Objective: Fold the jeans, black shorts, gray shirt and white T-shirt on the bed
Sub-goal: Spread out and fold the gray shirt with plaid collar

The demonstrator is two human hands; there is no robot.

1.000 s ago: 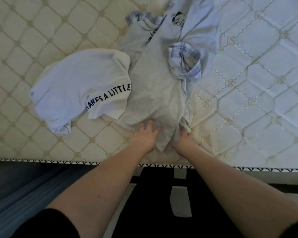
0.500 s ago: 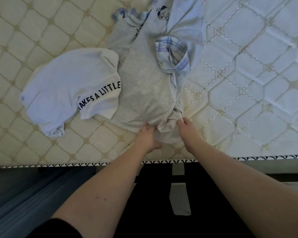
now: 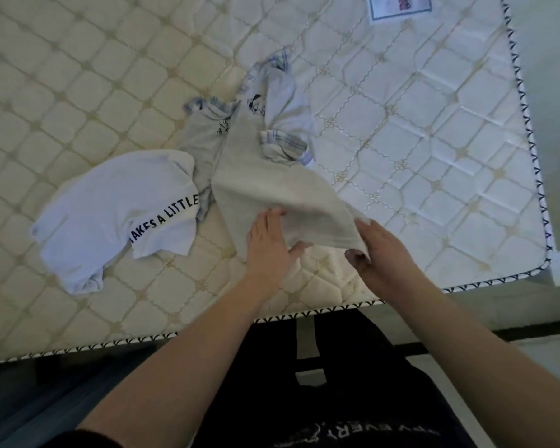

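Note:
The gray shirt [image 3: 259, 176] with plaid sleeve trim lies crumpled in the middle of the bed [image 3: 434, 124], its hem pulled toward me and lifted a little. My left hand [image 3: 267, 244] holds the hem with the thumb under the cloth and the fingers on top. My right hand [image 3: 379, 253] grips the hem's right corner. A white T-shirt [image 3: 117, 211] printed "MAKES A LITTLE" lies rumpled to the left, touching the gray shirt. No jeans or black shorts are in view.
The quilted mattress's near edge [image 3: 207, 328] runs in front of me, and its right edge [image 3: 527, 124] is at the far right. A label [image 3: 398, 6] sits at the top. My dark trousers [image 3: 304, 383] are below.
Both hands lifted the gray shirt's hem and spread it apart, the right hand moving right. The view pulled back and now shows the mattress's right edge.

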